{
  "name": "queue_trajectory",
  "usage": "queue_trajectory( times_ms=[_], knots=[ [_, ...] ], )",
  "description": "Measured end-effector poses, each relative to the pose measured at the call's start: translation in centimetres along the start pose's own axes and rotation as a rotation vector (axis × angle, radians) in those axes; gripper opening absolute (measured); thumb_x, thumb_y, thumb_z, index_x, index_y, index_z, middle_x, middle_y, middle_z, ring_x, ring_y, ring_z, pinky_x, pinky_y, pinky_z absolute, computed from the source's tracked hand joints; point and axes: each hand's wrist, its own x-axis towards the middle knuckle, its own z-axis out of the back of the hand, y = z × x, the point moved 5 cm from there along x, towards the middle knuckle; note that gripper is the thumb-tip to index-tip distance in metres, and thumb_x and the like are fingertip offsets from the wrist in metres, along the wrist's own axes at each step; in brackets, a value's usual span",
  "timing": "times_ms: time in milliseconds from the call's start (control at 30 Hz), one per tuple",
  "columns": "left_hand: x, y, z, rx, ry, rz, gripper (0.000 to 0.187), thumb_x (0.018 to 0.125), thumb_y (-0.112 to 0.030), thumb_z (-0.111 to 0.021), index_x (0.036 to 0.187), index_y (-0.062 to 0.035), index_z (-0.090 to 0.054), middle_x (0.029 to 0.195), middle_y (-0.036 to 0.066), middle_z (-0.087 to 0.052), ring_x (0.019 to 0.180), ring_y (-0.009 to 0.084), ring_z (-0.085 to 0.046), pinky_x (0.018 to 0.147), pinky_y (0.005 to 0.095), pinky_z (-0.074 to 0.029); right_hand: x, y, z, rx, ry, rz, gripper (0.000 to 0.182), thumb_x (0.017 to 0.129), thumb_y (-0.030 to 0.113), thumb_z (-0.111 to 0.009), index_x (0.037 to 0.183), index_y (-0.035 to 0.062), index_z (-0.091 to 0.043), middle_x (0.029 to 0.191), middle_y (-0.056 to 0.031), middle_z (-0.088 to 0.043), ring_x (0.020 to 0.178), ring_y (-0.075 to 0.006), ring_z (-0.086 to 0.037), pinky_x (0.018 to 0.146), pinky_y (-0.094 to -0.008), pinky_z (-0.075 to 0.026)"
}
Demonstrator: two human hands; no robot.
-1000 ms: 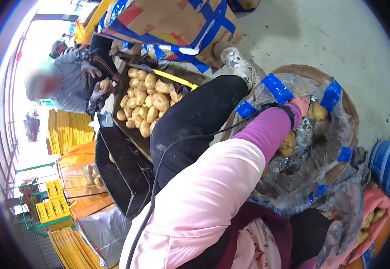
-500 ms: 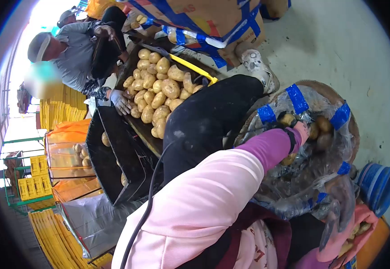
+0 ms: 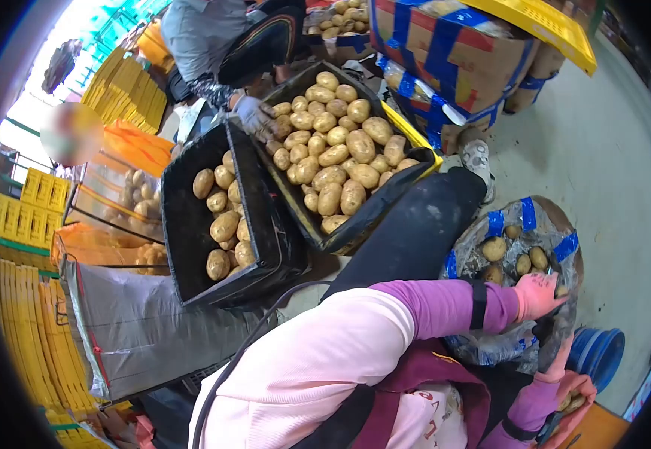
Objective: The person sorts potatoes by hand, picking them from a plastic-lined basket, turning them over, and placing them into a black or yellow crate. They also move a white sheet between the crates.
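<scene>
A: Since the earlier frame, the left hand (image 3: 539,293) had lifted out of the lined basket (image 3: 569,247) and hovered over its rim in a pink glove, fingers loosely curled; whether anything was pinched in that grip, I could not tell.

B: Right hand?

A: The right hand (image 3: 565,358) sat low at the basket's edge; its grip was unreadable too.

B: Technique?

A: Best to take one potato at a time without snagging the plastic liner.

B: Containers?

A: The basket held a few potatoes (image 3: 494,249). The large black crate (image 3: 295,202) was heaped; the smaller crate (image 3: 183,232) was part filled.
</scene>
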Motion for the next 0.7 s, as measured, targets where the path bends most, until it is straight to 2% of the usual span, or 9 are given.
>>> queue_trajectory(
  times_ms=[33,233,300,333,367,500,567,600,700],
  knots=[
    [-0.7,0.0,0.6,0.077,-0.012,-0.016,0.066,0.092,-0.050,-0.048,0.127,0.0061,-0.047,0.105,0.021,-0.065,0.097,0.0329,-0.064,0.083,0.0382,-0.050,-0.1,0.2,-0.5,-0.165,-0.041,0.036,0.048,0.097,0.028,-0.053,0.138,0.0066,-0.041,0.109,-0.0076,-0.062,0.085,-0.0144,-0.061,0.065,-0.0266,-0.048],
    [-3.4,0.9,2.6,0.127,0.105,-0.067,0.062,0.096,-0.042,-0.043,0.132,0.0083,-0.043,0.105,0.019,-0.066,0.094,0.0282,-0.064,0.080,0.0383,-0.049,-0.7,0.4,-5.0,0.258,-0.166,-0.117,0.051,0.093,0.023,-0.058,0.139,0.0098,-0.041,0.097,-0.0013,-0.065,0.071,-0.0120,-0.061,0.060,-0.0229,-0.047],
    [-3.3,0.9,2.2,0.103,0.113,-0.192,0.062,0.095,-0.041,-0.044,0.132,0.0082,-0.042,0.113,0.020,-0.062,0.102,0.0292,-0.062,0.084,0.0403,-0.048,-0.8,-1.1,-4.0,0.498,-0.222,-0.303,0.048,0.091,0.021,-0.060,0.136,0.0117,-0.045,0.100,-0.0034,-0.066,0.075,-0.0130,-0.063,0.064,-0.0239,-0.050],
    [-3.1,0.8,2.2,0.084,0.108,-0.192,0.062,0.095,-0.041,-0.044,0.132,0.0082,-0.042,0.113,0.020,-0.062,0.102,0.0292,-0.062,0.084,0.0403,-0.048,-0.9,-0.3,-4.3,0.541,0.014,-0.287,0.043,0.090,0.021,-0.060,0.130,0.0127,-0.050,0.110,-0.0042,-0.065,0.085,-0.0137,-0.064,0.071,-0.0251,-0.053],
    [-2.9,0.8,2.2,0.011,0.094,-0.173,0.064,0.094,-0.042,-0.046,0.134,0.0077,-0.040,0.120,0.023,-0.057,0.105,0.0311,-0.061,0.087,0.0401,-0.047,-0.7,-0.9,-3.1,0.526,0.008,-0.295,0.043,0.090,0.021,-0.060,0.130,0.0127,-0.050,0.110,-0.0042,-0.065,0.085,-0.0137,-0.064,0.071,-0.0251,-0.053],
    [-3.2,0.3,3.9,-0.173,0.176,-0.095,0.071,0.091,-0.044,-0.050,0.138,0.0066,-0.035,0.136,0.030,-0.042,0.114,0.0370,-0.055,0.096,0.0398,-0.044,-0.1,-1.9,-1.2,0.345,-0.041,-0.086,0.044,0.091,0.025,-0.061,0.131,0.0126,-0.049,0.118,-0.0003,-0.061,0.097,-0.0118,-0.061,0.080,-0.0259,-0.051],
    [-3.0,0.6,4.0,-0.209,0.267,-0.072,0.074,0.090,-0.046,-0.052,0.139,0.0066,-0.034,0.139,0.032,-0.037,0.116,0.0389,-0.053,0.099,0.0399,-0.042,0.1,1.7,-6.9,0.448,-0.116,-0.156,0.048,0.092,0.028,-0.059,0.136,0.0135,-0.046,0.119,0.0000,-0.061,0.099,-0.0132,-0.061,0.085,-0.0282,-0.050],
    [-2.6,0.7,3.2,-0.183,0.229,-0.147,0.076,0.089,-0.046,-0.053,0.140,0.0067,-0.032,0.138,0.034,-0.037,0.117,0.0395,-0.053,0.099,0.0398,-0.042,0.6,-0.3,-2.9,0.587,0.047,-0.170,0.052,0.095,0.030,-0.054,0.142,0.0137,-0.039,0.132,-0.0039,-0.053,0.114,-0.0178,-0.055,0.096,-0.0336,-0.045],
    [-3.0,0.2,4.7,-0.135,0.218,-0.263,0.079,0.088,-0.045,-0.055,0.141,0.0073,-0.028,0.136,0.038,-0.034,0.120,0.0414,-0.050,0.101,0.0401,-0.041,0.8,0.8,-4.3,0.489,-0.042,-0.126,0.056,0.098,0.032,-0.048,0.147,0.0133,-0.031,0.144,-0.0070,-0.041,0.128,-0.0221,-0.043,0.106,-0.0382,-0.036]
  ],
)
